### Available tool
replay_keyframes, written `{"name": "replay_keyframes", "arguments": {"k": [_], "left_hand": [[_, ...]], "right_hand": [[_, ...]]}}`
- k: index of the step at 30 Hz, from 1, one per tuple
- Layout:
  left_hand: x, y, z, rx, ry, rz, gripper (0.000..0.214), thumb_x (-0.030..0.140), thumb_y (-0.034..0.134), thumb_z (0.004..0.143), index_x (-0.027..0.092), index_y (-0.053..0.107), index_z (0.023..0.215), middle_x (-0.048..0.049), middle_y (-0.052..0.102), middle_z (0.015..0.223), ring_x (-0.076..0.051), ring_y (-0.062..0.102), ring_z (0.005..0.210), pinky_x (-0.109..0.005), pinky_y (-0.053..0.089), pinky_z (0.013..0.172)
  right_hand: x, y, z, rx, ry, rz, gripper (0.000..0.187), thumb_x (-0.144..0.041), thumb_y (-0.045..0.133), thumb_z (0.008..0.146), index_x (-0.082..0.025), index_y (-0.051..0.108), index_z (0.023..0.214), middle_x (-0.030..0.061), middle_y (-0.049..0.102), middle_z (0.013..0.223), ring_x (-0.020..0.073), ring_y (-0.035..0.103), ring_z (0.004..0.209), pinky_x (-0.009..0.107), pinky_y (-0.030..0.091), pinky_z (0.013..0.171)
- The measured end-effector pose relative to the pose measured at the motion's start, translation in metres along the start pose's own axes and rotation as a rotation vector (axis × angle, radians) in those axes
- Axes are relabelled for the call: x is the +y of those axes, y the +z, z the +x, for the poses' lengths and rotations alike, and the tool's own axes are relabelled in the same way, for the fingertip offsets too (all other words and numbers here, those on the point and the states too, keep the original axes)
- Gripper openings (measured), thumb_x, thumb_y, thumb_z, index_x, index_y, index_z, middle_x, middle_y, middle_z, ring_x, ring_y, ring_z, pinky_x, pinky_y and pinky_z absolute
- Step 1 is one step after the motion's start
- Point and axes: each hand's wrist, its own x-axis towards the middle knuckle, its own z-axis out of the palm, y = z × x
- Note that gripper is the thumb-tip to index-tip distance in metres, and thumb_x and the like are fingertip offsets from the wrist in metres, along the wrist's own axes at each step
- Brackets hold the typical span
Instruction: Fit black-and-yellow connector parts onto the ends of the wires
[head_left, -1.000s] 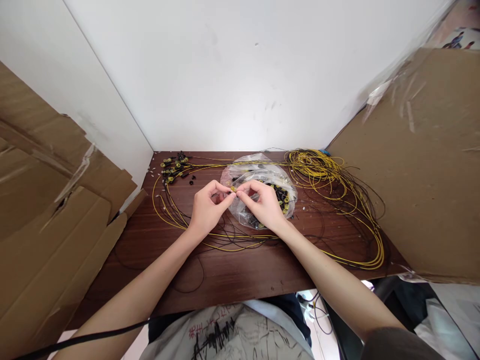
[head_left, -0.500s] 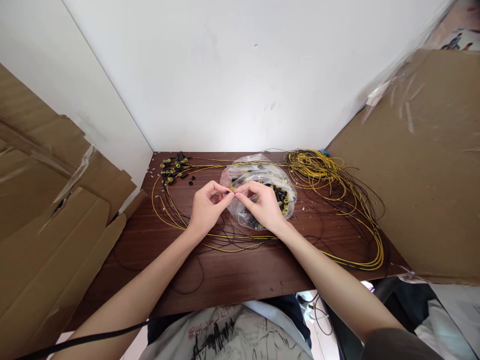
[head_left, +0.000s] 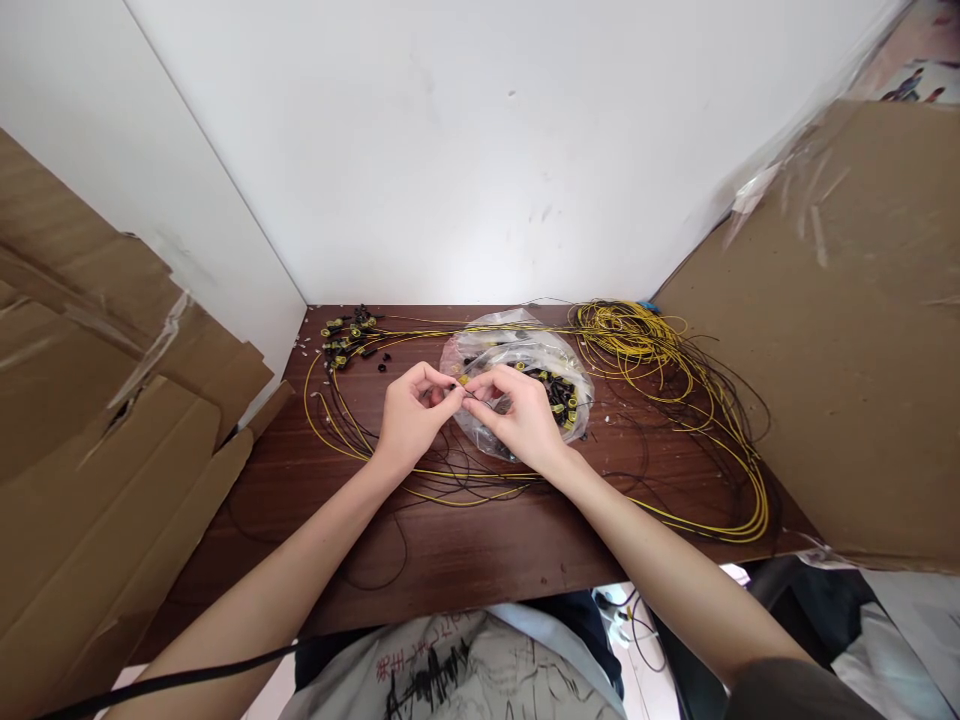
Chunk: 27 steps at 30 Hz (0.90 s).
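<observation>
Near strip of the dark wooden desk (head_left: 517, 550) is bare. Looped yellow and black wires (head_left: 679, 375) clutter the right. Brown cardboard panels (head_left: 825, 330) wall both sides.

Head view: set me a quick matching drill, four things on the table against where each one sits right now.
Things:
1. plastic bag
2. yellow wire coil
3. pile of connectors
4. small part

Places:
A. far left corner of the table
B. pinched between left hand and right hand
C. far right side of the table
D. middle, just behind the hands

Pairs: 1-D, 2-C, 3-A, 4-B
</observation>
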Motion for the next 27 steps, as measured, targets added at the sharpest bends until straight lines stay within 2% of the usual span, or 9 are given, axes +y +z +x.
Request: {"name": "replay_keyframes", "arguments": {"k": [9, 13, 17, 20, 27], "left_hand": [[0.0014, 0.0003, 0.0005, 0.009, -0.017, -0.006, 0.016, 0.023, 0.071, 0.066, 0.015, 0.058, 0.067, 0.0044, 0.049, 0.056, -0.007, 0.041, 0.053, -0.02, 0.032, 0.052], [0.0023, 0.0005, 0.0, 0.019, -0.033, -0.025, 0.017, 0.024, 0.071, 0.066, 0.015, 0.057, 0.067, 0.0035, 0.053, 0.058, -0.008, 0.043, 0.053, -0.021, 0.034, 0.053], [0.0046, 0.0005, -0.0006, -0.008, -0.043, -0.088, 0.02, 0.028, 0.072, 0.066, 0.015, 0.057, 0.069, -0.0008, 0.062, 0.07, -0.01, 0.051, 0.061, -0.022, 0.04, 0.057], [0.0051, 0.0001, -0.0007, -0.03, -0.002, -0.086, 0.016, 0.028, 0.071, 0.068, 0.015, 0.064, 0.071, -0.0028, 0.064, 0.075, -0.012, 0.052, 0.065, -0.023, 0.041, 0.058], [0.0011, -0.0018, -0.0004, -0.036, 0.017, -0.034, 0.015, 0.025, 0.07, 0.071, 0.018, 0.073, 0.084, -0.0007, 0.062, 0.068, -0.01, 0.047, 0.058, -0.023, 0.038, 0.055]], "right_hand": [[-0.002, 0.0007, -0.0013, 0.037, 0.007, -0.022, 0.006, -0.02, 0.059, 0.083, -0.018, 0.064, 0.08, 0.0019, 0.062, 0.074, 0.0138, 0.056, 0.069, 0.027, 0.045, 0.066], [-0.0036, 0.0006, -0.0021, 0.056, -0.003, -0.018, 0.009, -0.021, 0.057, 0.085, -0.018, 0.064, 0.08, 0.0025, 0.062, 0.075, 0.0142, 0.055, 0.069, 0.027, 0.045, 0.066], [-0.0036, -0.002, -0.0015, 0.081, -0.011, -0.001, 0.012, -0.024, 0.055, 0.086, -0.018, 0.064, 0.08, 0.0028, 0.063, 0.075, 0.0141, 0.055, 0.069, 0.027, 0.045, 0.066], [-0.0024, -0.0045, 0.0002, 0.107, 0.025, 0.021, 0.012, -0.024, 0.056, 0.085, -0.018, 0.064, 0.078, 0.0024, 0.063, 0.074, 0.0138, 0.055, 0.067, 0.027, 0.045, 0.065], [-0.0025, -0.0058, 0.0025, 0.101, 0.154, 0.12, 0.011, -0.024, 0.06, 0.078, -0.017, 0.064, 0.072, 0.001, 0.064, 0.068, 0.0121, 0.055, 0.061, 0.024, 0.045, 0.06]]}}
